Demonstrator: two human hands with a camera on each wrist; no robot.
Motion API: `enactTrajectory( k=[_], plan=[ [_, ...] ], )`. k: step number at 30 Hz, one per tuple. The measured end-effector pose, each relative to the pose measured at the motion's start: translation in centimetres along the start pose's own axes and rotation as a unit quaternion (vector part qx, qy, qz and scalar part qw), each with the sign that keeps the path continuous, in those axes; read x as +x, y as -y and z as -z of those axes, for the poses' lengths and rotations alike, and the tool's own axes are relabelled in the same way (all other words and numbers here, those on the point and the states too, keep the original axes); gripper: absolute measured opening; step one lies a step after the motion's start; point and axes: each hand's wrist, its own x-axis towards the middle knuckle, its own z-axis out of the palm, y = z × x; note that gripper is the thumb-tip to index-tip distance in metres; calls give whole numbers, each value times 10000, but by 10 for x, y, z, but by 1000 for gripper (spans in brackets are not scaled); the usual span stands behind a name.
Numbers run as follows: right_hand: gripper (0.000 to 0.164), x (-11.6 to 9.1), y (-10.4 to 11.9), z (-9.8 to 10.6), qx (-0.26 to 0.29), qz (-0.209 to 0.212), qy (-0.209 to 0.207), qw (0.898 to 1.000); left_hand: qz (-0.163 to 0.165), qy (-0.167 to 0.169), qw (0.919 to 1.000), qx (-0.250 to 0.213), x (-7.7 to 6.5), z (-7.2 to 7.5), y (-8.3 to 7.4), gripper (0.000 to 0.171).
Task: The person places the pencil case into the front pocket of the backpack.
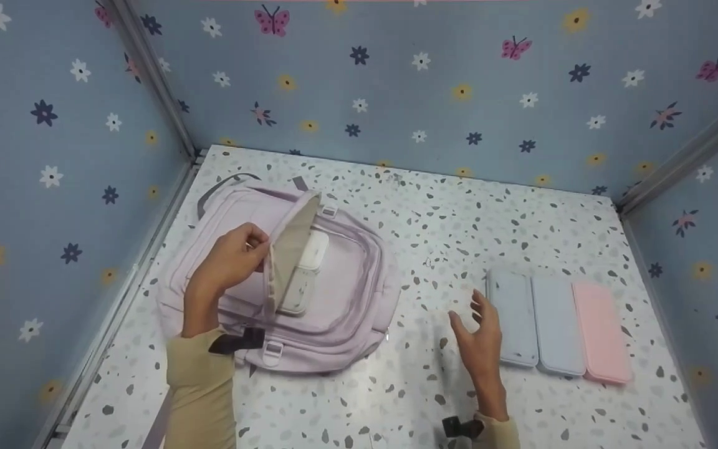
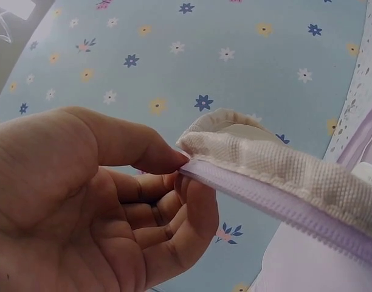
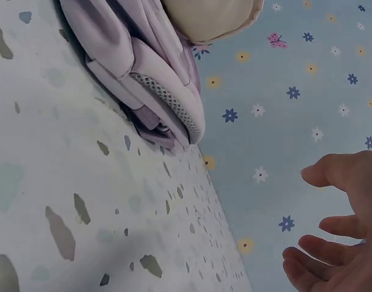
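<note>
A pale lilac backpack (image 1: 341, 268) lies on the table at the left, its front flap (image 1: 289, 252) lifted so the beige lining shows. My left hand (image 1: 229, 259) pinches the flap's zipper edge (image 2: 265, 198) between thumb and forefinger. Inside the pack, partly hidden by the flap, lie a white flat case (image 1: 315, 249) and a greyish one (image 1: 298, 293). My right hand (image 1: 482, 340) hovers with fingers spread and holds nothing. Just right of it are a grey-blue flat case (image 1: 515, 318), a second one (image 1: 558, 327) and a pink one (image 1: 603, 333), side by side.
The speckled white table (image 1: 446, 212) is enclosed by blue flowered panels (image 1: 396, 75) at the back and both sides. Metal posts (image 1: 159, 81) stand at the corners. A dark carry loop (image 1: 222, 187) sticks out from the backpack's far left side.
</note>
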Motion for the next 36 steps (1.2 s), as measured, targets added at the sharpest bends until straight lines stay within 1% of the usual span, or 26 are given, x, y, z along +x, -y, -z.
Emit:
enactTrajectory(
  k=[5, 10, 13, 16, 19, 22, 25, 31, 36],
  plan=[
    [63, -5, -12, 9, -234, -330, -149, 9991, -16, 17, 10000, 39, 1, 0, 1, 20],
    [65, -8, -26, 23, -478, -637, -244, 9965, -14, 8, 10000, 28, 0, 0, 0, 20],
    [66, -7, -33, 33, -763, -809, -303, 9933, -1, 2, 10000, 11, 0, 0, -1, 20],
    [69, -6, -40, 42, -1198, -1071, -326, 9865, 30, 12, 10000, 26, -1, 1, -1, 21],
    [73, -5, -46, 49, -1631, -1411, -227, 9762, 61, 25, 10000, 59, -1, 2, -1, 22],
    [76, -4, -49, 55, -1892, -1717, -76, 9668, 64, 42, 10000, 51, -1, 2, -2, 22],
    [78, -4, -51, 61, -1933, -1983, -9, 9609, 69, 47, 10000, 5, -2, 2, -2, 22],
    [80, -6, -51, 66, -1896, -2272, 167, 9551, 123, 42, 9999, -61, -2, 1, -2, 22],
    [90, -13, -48, 62, -2156, -2487, 574, 9425, 132, 20, 9999, -17, -2, 1, -2, 22]
  ],
)
